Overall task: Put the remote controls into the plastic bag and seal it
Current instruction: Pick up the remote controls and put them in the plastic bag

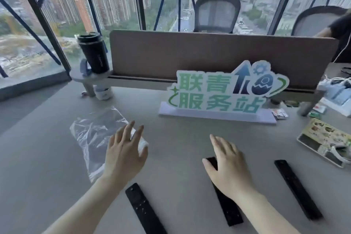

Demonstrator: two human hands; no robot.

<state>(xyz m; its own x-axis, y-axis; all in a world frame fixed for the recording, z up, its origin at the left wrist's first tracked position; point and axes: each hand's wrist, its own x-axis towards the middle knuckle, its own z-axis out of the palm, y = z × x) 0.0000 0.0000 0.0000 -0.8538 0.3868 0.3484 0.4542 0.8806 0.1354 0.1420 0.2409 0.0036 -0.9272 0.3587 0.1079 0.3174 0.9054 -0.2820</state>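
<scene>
Remote controls, 3 rigid slim bars, lie on the desk (180, 138); right hand (227, 167) spreads open over the middle one (228, 207). Left hand (124, 155), open, hovers above the limp, slippery plastic bag (93, 131); lift its edge.

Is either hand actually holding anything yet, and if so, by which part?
Nothing is held. The left hand is spread open over the plastic bag's right edge; the right hand lies open over the middle remote's far end, fingers not closed.
</scene>
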